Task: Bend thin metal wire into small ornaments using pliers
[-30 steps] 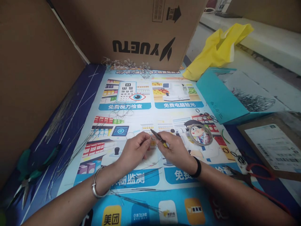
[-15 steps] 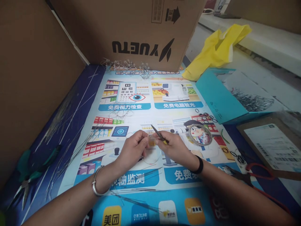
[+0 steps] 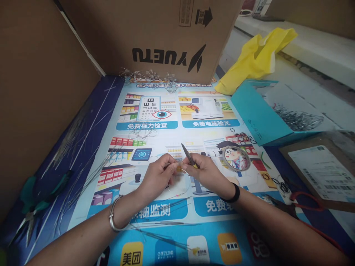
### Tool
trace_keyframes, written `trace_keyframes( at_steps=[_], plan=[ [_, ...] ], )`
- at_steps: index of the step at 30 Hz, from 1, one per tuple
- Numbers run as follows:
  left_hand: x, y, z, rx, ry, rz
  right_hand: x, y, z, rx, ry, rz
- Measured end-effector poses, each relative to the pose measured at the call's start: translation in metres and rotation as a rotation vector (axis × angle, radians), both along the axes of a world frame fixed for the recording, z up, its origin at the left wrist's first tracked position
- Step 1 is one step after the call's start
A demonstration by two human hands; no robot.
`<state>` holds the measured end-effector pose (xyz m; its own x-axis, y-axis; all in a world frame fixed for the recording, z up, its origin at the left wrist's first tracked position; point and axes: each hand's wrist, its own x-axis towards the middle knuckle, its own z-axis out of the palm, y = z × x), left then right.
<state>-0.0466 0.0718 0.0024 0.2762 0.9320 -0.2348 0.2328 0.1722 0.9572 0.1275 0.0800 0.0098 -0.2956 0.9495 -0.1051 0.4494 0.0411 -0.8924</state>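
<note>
My left hand (image 3: 158,173) pinches a thin wire (image 3: 189,181) between thumb and fingers over the middle of the printed sheet. The wire curves in a loop below the fingertips. Close against it, my right hand (image 3: 207,173) is closed around a slim dark pointed tool (image 3: 187,153) with a yellow grip, its tip slanting up to the left. The right fingertips meet the left ones at the wire. Whatever small part sits between them is too small to make out. Loose straight wires (image 3: 163,236) lie below the hands.
Green-handled pliers (image 3: 31,210) and wire strands lie at left. Wire pieces (image 3: 149,75) sit by the cardboard box (image 3: 166,29). Right are a tape roll (image 3: 248,159), black rings (image 3: 244,137), a blue box (image 3: 257,118) with metal pieces, a yellow bag (image 3: 249,66) and red-handled pliers (image 3: 307,195).
The pointed tool has shifted slightly right with my right hand. Both hands stay together, and the wire loop below the fingers shows more clearly.
</note>
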Motion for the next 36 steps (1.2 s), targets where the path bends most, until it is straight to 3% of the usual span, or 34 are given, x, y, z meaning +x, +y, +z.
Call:
trace_keyframes(
  at_steps=[7,13,19,27,36],
  plan=[
    [0.001,-0.002,0.002,0.024,0.044,-0.01,0.0,0.001,-0.003,-0.047,0.081,-0.023],
    [0.001,0.003,0.002,-0.111,-0.151,-0.051,0.003,0.004,-0.005,-0.143,0.206,-0.016],
    [0.0,0.007,0.006,-0.091,-0.186,0.064,0.006,0.006,0.004,-0.162,0.202,0.058],
    [-0.001,0.009,0.004,-0.087,-0.182,0.107,0.003,0.001,0.005,0.042,0.009,0.02],
    [-0.002,0.008,0.002,-0.09,-0.157,0.093,0.002,-0.001,0.001,0.312,-0.205,0.183]
  ],
)
